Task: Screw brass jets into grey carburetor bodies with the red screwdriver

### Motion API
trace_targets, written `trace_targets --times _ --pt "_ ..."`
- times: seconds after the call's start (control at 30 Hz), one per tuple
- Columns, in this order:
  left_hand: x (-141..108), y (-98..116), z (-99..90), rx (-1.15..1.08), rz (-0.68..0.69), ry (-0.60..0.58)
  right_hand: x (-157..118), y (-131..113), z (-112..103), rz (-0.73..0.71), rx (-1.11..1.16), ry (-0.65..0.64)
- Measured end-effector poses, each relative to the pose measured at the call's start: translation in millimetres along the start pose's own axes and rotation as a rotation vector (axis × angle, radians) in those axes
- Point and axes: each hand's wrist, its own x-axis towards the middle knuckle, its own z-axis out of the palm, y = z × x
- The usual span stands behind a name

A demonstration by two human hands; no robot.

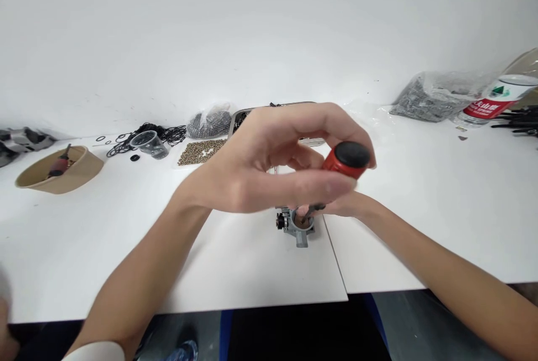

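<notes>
As I read the bench from its left end, a paper bowl [90, 166] comes first, a spare driver [58, 166] leaning inside it. Next along: a tangle of black rings [168, 135], a clear cup [155, 148] tipped over beside them, a bag of dark beads [212, 121], brass-coloured pieces [197, 152] spread in front of it.

Mid-bench, my left hand [256, 151] is raised, thumb and fingers closed around the red handle of a screwdriver [342, 159], black cap uppermost, shaft slanting down and left. Below the hand, the grey metal body [301, 232] sits on the white tabletop, round bore facing up; the shaft's lower end appears to be inside that bore. Just beyond, my right hand [338, 205] is close against the body, mostly hidden; cannot tell how its fingers are set, or whether they grip.

Judgement: step in hand is screwdriver work inside the bore. Next move calls for a seated tip, pressure along the shaft, small turns, and the body held firm against twisting. Main risk is slipping off a fastener I cannot see.

Far right: a bag of grey parts [432, 97], then a red-labelled bottle [490, 106].
</notes>
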Motion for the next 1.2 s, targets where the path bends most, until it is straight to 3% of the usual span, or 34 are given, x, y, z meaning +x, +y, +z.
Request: trace_targets --times 0.17,0.33,0.5,0.63,0.73,0.87,1.03,1.2 --pt "5.5 -2.0 7.6 0.086 0.079 0.103 0.4 -4.5 1.3 0.006 -0.018 -0.011" --pt "6.6 -15.3 8.1 -0.027 0.140 0.186 1.6 -5.2 2.3 0.017 -0.033 -0.002" --pt "3.5 -17.2 0.3 -0.069 0.188 0.123 1.6 -13.0 4.7 0.006 -0.039 -0.009" --pt "0.4 -10.4 -4.1 -0.105 0.163 -0.008 -0.6 -24.3 9.7 -0.006 -0.045 -0.010" --pt "0.4 -6.8 -3.0 -0.109 0.124 -0.034 -1.7 -24.3 10.8 -0.037 -0.025 0.011" --pt "3.5 -6.9 0.5 -0.062 0.056 0.040 -1.2 -14.5 6.6 -0.035 -0.010 0.055" --pt "6.7 -10.5 3.7 0.089 0.066 0.105 0.7 -9.3 2.8 0.025 -0.001 -0.014" --pt "5.7 -10.7 10.2 0.022 0.097 0.223 1.5 -9.7 2.5 0.016 0.013 -0.023"
